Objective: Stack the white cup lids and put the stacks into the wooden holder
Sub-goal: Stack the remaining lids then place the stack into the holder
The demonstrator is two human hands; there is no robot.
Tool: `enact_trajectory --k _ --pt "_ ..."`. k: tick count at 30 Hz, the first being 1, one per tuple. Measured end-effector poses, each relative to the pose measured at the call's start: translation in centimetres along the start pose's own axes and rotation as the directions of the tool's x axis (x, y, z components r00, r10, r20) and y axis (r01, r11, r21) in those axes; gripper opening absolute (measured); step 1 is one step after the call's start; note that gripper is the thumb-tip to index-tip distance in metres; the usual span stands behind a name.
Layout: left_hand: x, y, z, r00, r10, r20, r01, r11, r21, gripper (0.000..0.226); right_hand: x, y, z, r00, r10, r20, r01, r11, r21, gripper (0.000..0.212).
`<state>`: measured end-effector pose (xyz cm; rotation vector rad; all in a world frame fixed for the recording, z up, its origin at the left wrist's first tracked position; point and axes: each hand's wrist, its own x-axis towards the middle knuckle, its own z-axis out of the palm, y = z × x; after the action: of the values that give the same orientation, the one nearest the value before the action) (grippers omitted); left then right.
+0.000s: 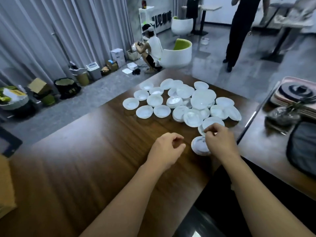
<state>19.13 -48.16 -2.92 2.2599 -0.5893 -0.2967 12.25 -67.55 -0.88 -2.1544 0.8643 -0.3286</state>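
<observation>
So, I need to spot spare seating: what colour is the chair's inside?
Lime green inside a white shell, behind the table; the head view shows it.

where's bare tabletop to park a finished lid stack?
Free: the wooden table left of the left hand, a broad bare patch reaching its near and left edges. Also a strip between that hand and the nearest loose lids. Crowded: the far right, where white cup lids overlap, and around the right hand.

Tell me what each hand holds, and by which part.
Right hand pinches a white lid at its near rim; left hand holds nothing.
</observation>
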Motion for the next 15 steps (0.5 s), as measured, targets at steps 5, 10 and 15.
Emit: enact_trajectory --k 5,10,15 --pt "1.6 3.0 3.2 0.968 0.205 0.145 -0.212 0.977 0.033 0.055 2.3 2.9 -2.0 0.98 0.077 -0.183 -0.067 0.996 0.063 0.013" --pt "2.8 3.1 5.0 0.943 0.182 0.279 -0.237 0.955 0.178 0.084 5.1 4.6 -2.1 0.973 0.187 -0.133 -0.172 0.978 0.114 0.042" --pt "3.0 1.7 4.8 0.971 0.184 0.155 -0.206 0.968 0.142 0.064 6.0 5.0 -1.6 0.973 0.214 -0.081 -0.201 0.969 0.144 0.024"
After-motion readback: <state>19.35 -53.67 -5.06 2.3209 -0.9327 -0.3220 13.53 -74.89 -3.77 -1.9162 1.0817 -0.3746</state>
